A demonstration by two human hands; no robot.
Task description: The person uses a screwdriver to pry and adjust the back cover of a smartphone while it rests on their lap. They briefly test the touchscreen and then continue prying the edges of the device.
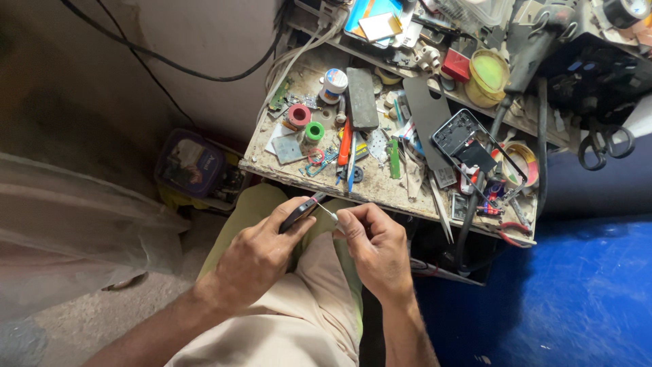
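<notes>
Left hand (261, 253) gripping dark phone (301, 211), right hand (372, 246) pinching thin tool (327, 212) against it

A: Which packages and labels are present?
B: A small round white container (333, 84) with a blue label band stands at the bench's rear left. A dark purple box (189, 164) with a printed lid sits on the floor, left of the bench.
A: Any screens?
B: One phone (370, 15) with a blue-orange screen lies on the upper shelf
</notes>
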